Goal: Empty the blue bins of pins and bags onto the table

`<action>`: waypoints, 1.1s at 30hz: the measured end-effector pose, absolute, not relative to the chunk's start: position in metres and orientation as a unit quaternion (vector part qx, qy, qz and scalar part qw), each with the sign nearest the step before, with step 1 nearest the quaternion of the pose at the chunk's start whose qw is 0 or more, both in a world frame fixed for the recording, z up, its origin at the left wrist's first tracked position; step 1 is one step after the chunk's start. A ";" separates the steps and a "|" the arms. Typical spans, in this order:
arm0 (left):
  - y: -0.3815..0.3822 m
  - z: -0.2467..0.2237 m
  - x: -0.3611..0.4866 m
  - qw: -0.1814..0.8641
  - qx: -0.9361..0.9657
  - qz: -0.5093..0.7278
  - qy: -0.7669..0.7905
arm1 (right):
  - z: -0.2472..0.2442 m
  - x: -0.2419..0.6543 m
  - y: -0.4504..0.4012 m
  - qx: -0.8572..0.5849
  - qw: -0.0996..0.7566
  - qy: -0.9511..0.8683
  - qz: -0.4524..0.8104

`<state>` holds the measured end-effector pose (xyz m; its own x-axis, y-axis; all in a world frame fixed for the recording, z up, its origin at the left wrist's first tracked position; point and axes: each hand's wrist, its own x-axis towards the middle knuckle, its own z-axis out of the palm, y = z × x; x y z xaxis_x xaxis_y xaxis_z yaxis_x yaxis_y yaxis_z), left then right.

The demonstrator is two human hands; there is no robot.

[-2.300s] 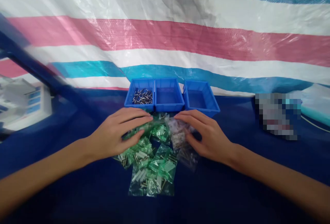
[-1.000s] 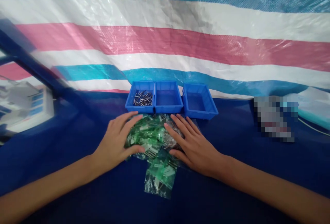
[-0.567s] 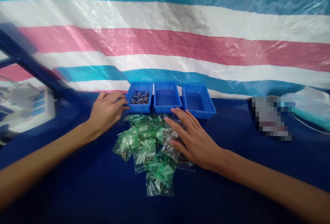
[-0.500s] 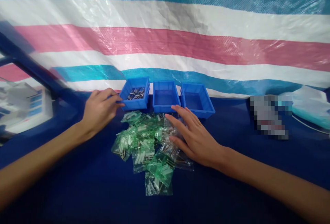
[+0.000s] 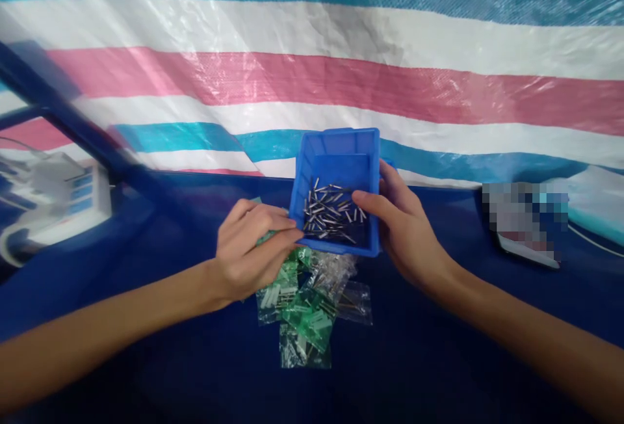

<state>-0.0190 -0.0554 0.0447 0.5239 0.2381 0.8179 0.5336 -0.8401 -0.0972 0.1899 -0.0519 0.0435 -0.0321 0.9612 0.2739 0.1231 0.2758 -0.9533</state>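
A blue bin (image 5: 339, 144) is held up and tilted toward me, with many small metal pins (image 5: 329, 212) lying in its lower part. My left hand (image 5: 256, 245) grips its lower left corner. At its right wall, my right hand (image 5: 409, 225) holds on with the thumb over the rim and the other fingers behind. Beneath the bin, small clear and green plastic bags (image 5: 307, 320) with white and metal pieces lie in a pile, partly hidden by the bin and my left hand.
A white device (image 5: 82, 199) with blue parts and cables stands at the left. At the right lie a blurred-out flat object (image 5: 519, 225) and a pale blue and white bundle (image 5: 597, 206). A striped plastic sheet (image 5: 312, 79) hangs behind the dark blue table (image 5: 195, 359).
The bin with the pins has been lifted from the left of the row and brought right, over the bags. Both hands have closed on it, and it now hides the other bins almost wholly.
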 end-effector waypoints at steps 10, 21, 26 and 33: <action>-0.057 0.017 -0.002 -0.255 -0.784 -0.322 -0.466 | 0.035 0.203 -0.056 -0.484 0.515 -0.701 0.097; -0.061 0.003 0.003 -0.282 -0.781 -0.280 -0.482 | 0.036 0.188 -0.067 -0.420 0.463 -0.778 -0.055; -0.060 0.001 0.002 -0.273 -0.792 -0.288 -0.464 | 0.037 0.189 -0.068 -0.372 0.468 -0.792 -0.121; -0.061 0.017 -0.001 -0.255 -0.816 -0.251 -0.453 | 0.045 0.199 -0.065 -0.364 0.488 -0.780 -0.149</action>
<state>-0.0011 -0.0611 0.0171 0.4630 0.8682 0.1784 0.6121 -0.4587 0.6441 0.1992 -0.0647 0.0450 -0.2599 0.4217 0.8687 0.7127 0.6907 -0.1221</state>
